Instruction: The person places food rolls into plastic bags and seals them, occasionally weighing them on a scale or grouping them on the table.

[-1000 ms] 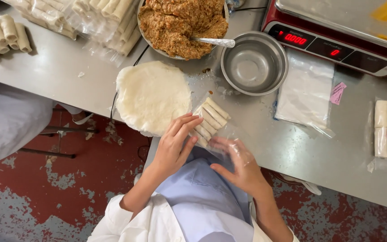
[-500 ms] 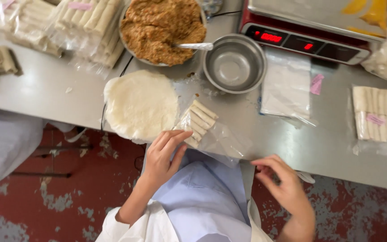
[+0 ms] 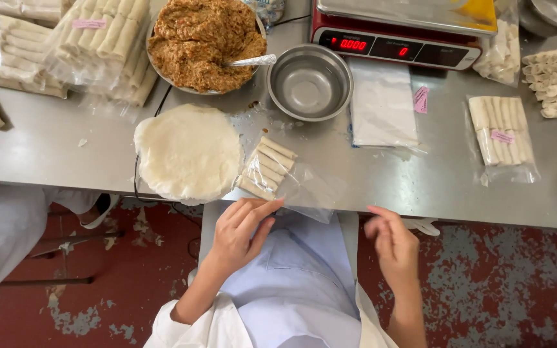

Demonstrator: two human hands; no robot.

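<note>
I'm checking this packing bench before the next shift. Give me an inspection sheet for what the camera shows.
Surface: steel table, crumbs and smears near its middle.
Job's things: clear bag of rolls at the front edge; round stack of wrappers beside it.
Clutter: filling bowl with spoon, empty steel bowl, scale, packed bags of rolls, pink labels.
Hands: left hand fingers at the bag's edge; right hand off the table, holding nothing.
Cables: black cable under the wrappers.
Surroundings: worn red floor; another person's white sleeve.
</note>
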